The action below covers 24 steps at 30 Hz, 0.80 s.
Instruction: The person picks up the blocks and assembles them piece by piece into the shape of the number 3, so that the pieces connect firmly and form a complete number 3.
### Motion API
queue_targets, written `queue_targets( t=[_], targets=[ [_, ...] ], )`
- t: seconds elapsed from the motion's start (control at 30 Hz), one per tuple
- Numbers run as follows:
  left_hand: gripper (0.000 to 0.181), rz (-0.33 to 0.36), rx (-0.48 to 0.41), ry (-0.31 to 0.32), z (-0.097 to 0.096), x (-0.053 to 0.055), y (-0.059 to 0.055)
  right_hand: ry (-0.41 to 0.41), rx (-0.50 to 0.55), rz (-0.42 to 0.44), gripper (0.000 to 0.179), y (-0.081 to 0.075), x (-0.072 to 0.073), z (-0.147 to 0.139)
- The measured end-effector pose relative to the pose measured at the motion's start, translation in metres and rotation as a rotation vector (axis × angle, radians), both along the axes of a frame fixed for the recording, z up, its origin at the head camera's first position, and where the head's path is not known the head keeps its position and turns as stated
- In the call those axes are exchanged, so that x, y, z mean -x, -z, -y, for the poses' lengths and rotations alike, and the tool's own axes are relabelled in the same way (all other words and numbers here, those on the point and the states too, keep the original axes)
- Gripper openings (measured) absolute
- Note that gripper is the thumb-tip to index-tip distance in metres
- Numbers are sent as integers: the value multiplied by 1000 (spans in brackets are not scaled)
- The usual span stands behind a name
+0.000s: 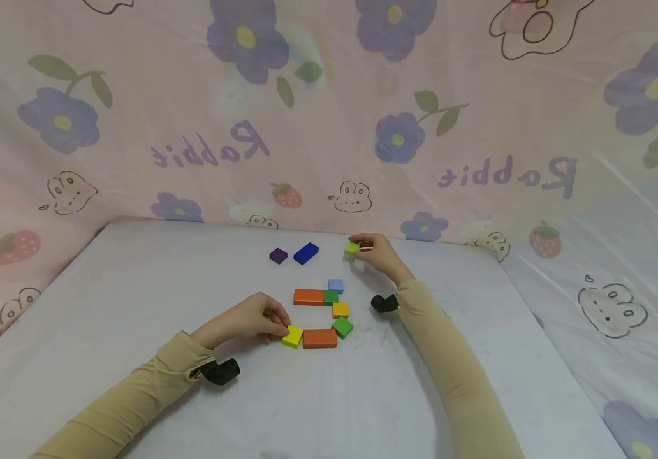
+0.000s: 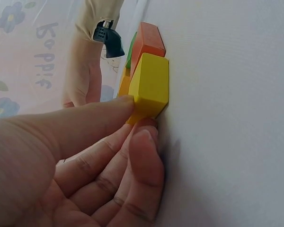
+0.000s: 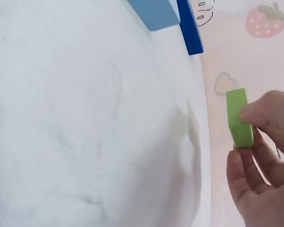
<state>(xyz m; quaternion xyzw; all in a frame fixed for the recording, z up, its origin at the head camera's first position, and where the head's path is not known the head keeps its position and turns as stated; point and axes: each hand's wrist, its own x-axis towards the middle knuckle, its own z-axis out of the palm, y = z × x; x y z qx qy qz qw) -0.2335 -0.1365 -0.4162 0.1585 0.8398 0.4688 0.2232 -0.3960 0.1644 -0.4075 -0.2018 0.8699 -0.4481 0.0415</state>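
Observation:
My left hand (image 1: 248, 317) pinches a yellow block (image 1: 292, 337) at its left corner, between thumb and fingers. The block is on the white table, at the left end of a row next to a long orange block (image 1: 320, 338). In the left wrist view, thumb and fingertips press the near end of the yellow block (image 2: 152, 80). My right hand (image 1: 380, 256) holds a small light green block (image 1: 351, 248) toward the table's far edge. In the right wrist view, thumb and fingers grip this light green block (image 3: 239, 118), raised over the tabletop.
Right of the orange block, a green block (image 1: 343, 327), a yellow-orange block (image 1: 340, 310) and a darker green block (image 1: 331, 296) curve up to another orange block (image 1: 308, 297). A light blue block (image 1: 336, 285) adjoins them. Farther back lie a blue block (image 1: 306, 254) and a purple block (image 1: 278, 255).

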Motion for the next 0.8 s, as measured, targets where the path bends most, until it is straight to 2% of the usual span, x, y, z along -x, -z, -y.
queue_targets(
  t=[0.3,0.47,0.63,0.8],
  targets=[
    [12,6,0,-1,-1,-1,-2,-74,-32,-61,40,-7,-12,8],
    [12,2,-7,3,0,0,-1,-131,-13,-83,39,-11,-18,15],
    [12,-2,-15,6,1,0,0,-186,-14,-87,39,-11,-22,23],
    [12,1,-18,4,1,-1,0,-192,-21,-58,39,-12,-27,30]
  ],
)
